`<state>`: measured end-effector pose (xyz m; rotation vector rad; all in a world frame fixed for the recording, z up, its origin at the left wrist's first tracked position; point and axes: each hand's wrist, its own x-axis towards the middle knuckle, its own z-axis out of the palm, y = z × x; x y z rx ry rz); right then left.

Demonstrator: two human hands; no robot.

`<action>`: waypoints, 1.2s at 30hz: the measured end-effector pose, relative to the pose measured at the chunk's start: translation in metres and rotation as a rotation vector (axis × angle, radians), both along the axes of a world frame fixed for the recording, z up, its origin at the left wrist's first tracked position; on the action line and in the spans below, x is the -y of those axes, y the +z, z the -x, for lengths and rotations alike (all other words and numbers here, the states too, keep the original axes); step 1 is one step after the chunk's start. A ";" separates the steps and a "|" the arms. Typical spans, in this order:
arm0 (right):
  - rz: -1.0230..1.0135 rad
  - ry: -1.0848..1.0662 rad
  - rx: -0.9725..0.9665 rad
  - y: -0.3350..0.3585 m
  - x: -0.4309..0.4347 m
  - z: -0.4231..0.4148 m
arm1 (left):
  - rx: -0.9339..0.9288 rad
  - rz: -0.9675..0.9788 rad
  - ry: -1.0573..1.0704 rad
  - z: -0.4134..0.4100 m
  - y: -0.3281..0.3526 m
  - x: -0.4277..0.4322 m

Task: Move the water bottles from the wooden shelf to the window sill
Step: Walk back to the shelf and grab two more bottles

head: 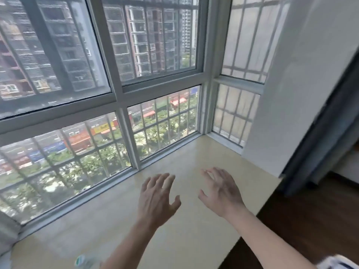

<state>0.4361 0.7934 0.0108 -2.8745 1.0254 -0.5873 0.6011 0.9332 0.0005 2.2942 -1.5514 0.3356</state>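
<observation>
Clear plastic with a patch of green is about all you can make out of the water bottle (pixel 85 261): it is blurred and cut off by the bottom of the view. It lies on the near part of the pale cream window sill (pixel 68 239), well apart from the sill's far right corner. Your left forearm crosses just beside it on its right and hides part of it.

Neither hand is on the bottle. Your left hand (pixel 155 199) is over the middle of the sill, well beyond the bottle and closer to the glass, fingers spread wide and holding nothing. Your right hand (pixel 221 193) is just beside it, nearer the sill's front edge, equally spread and holding nothing. Both palms face down; you cannot tell whether they touch the surface.

Along the sill's back edge runs the grey-framed window (pixel 120 105) with bars outside. A white wall (pixel 291 94) closes the right end, and dark wooden floor (pixel 310 220) lies below the front edge. A white sleeve (pixel 338 264) shows on your right arm.
</observation>
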 end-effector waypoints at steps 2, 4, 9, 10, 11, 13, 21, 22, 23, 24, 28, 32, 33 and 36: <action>0.000 -0.100 -0.032 -0.001 0.000 0.037 | -0.016 0.001 -0.099 0.021 -0.003 0.016; 0.002 -0.206 -0.059 -0.002 -0.002 0.076 | -0.018 -0.002 -0.192 0.045 -0.005 0.032; -0.016 -0.420 -0.064 0.001 -0.012 0.164 | -0.015 -0.004 -0.416 0.112 -0.006 0.070; 0.000 -0.457 -0.066 0.001 -0.013 0.180 | -0.015 -0.004 -0.454 0.125 -0.005 0.076; 0.018 -0.491 -0.065 0.001 -0.014 0.194 | -0.017 -0.003 -0.488 0.139 -0.004 0.083; 0.037 -0.550 -0.055 -0.001 -0.013 0.220 | -0.016 0.001 -0.548 0.163 -0.003 0.098; 0.026 -0.715 -0.003 -0.012 0.022 0.296 | 0.029 -0.003 -0.689 0.236 -0.006 0.177; 0.021 -0.730 0.002 -0.014 0.031 0.305 | 0.038 -0.007 -0.700 0.245 -0.007 0.190; 0.013 -0.743 0.007 -0.017 0.042 0.314 | 0.048 -0.015 -0.712 0.254 -0.008 0.204; 0.007 -0.754 0.011 -0.020 0.054 0.323 | 0.055 -0.025 -0.725 0.264 -0.010 0.219; 0.002 -0.789 0.025 -0.029 0.112 0.360 | 0.056 -0.053 -0.744 0.303 -0.013 0.285; -0.006 -0.822 0.040 -0.031 0.179 0.399 | 0.041 -0.049 -0.769 0.345 -0.011 0.353; -0.010 -0.828 0.041 -0.030 0.194 0.408 | 0.038 -0.049 -0.769 0.355 -0.010 0.368; -0.003 -0.842 0.050 -0.027 0.235 0.434 | 0.031 -0.046 -0.772 0.384 -0.006 0.410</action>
